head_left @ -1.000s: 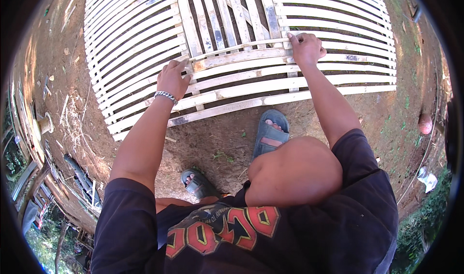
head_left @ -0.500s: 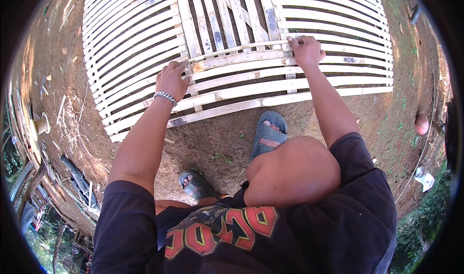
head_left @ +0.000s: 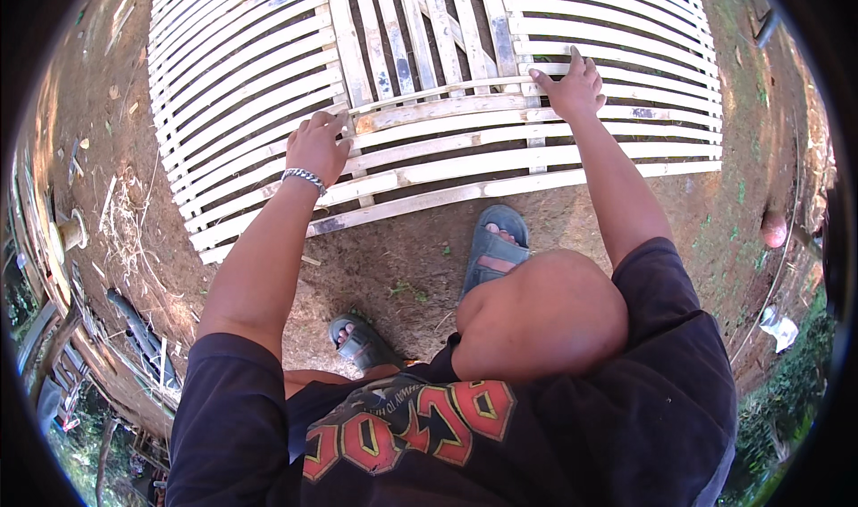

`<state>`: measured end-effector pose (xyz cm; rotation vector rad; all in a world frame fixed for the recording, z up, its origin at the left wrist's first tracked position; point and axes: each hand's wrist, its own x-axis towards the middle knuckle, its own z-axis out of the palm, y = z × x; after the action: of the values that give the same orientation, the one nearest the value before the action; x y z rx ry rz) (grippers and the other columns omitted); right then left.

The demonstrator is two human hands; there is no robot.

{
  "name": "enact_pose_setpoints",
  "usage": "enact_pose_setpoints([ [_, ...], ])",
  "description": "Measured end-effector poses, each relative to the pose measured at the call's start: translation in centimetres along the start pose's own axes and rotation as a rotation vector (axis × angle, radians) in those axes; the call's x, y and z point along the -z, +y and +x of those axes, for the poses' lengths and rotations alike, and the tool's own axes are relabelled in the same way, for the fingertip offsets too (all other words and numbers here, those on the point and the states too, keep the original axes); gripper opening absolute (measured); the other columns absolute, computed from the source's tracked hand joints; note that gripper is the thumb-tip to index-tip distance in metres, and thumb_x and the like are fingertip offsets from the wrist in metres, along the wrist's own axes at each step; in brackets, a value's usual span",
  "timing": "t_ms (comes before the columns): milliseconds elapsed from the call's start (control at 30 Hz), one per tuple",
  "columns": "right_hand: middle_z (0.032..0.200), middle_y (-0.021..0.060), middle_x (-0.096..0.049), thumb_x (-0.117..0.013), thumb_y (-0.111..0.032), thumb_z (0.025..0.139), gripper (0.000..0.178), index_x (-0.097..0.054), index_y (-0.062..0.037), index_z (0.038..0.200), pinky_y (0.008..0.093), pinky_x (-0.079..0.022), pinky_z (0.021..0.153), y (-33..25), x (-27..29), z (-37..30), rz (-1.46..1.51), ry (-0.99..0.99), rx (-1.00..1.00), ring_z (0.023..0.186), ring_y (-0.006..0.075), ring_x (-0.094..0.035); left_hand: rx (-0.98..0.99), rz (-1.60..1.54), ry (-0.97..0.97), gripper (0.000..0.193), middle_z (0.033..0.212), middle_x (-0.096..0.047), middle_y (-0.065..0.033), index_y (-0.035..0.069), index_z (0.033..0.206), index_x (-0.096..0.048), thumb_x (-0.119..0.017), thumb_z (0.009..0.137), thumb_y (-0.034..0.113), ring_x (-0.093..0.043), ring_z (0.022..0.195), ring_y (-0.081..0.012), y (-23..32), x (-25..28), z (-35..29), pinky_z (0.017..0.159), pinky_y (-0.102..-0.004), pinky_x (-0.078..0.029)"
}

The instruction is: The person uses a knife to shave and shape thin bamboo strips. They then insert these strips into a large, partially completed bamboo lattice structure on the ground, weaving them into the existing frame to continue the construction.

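A large panel of pale split-bamboo slats (head_left: pixel 483 163) lies on the ground before me, with upright slats (head_left: pixel 371 38) in its middle section. Across the lower ends of these uprights runs a thin bamboo strip (head_left: pixel 429 92). At the strip's left end my left hand (head_left: pixel 317 147), with a chain bracelet on its wrist, has its fingers curled down around it; the fingertips are partly hidden. My right hand (head_left: pixel 576 89) is open by the strip's right end, fingers spread over the slats and thumb close to the tip.
Bare soil surrounds the panel. My sandalled feet (head_left: pixel 496 248) stand at its near edge. Dry fibres (head_left: pixel 125 226) and a dark length of wood or pipe (head_left: pixel 138 333) lie at left. A reddish round object (head_left: pixel 773 229) and a white scrap (head_left: pixel 779 328) lie at right.
My right hand has let go of the strip's right end, and its fingers have spread upward and to the right. The left hand stays in place.
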<state>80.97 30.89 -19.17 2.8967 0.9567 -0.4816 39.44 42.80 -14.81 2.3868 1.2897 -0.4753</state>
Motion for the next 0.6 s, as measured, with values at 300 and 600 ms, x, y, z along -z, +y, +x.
enact_pose_setpoints([
  [300,0.169,0.0177,-0.013,-0.064,-0.073,0.087,0.099,-0.018,-0.0313,0.164,0.0659,-0.014,0.123,-0.5,1.4,-0.1,-0.020,-0.094,0.014,0.158,0.0367,-0.008,0.008,0.013,0.003,0.050,0.135,-0.060,-0.0079,0.019,0.143,-0.059,-0.067,0.095,0.029,-0.056,0.129,-0.0281,0.3,0.3,0.0,0.111,-0.0469,-0.041],
  [600,0.167,0.0163,-0.021,-0.063,-0.070,0.089,0.090,-0.029,-0.0276,0.161,0.0649,-0.014,0.123,-0.4,-0.5,-1.0,0.040,0.018,0.035,0.157,0.0350,-0.013,0.002,-0.011,0.058,0.055,0.139,-0.057,-0.0072,0.017,0.145,-0.056,-0.069,0.093,0.030,-0.052,0.132,-0.0286,-0.1,-1.0,-0.6,0.113,-0.0468,-0.040],
])
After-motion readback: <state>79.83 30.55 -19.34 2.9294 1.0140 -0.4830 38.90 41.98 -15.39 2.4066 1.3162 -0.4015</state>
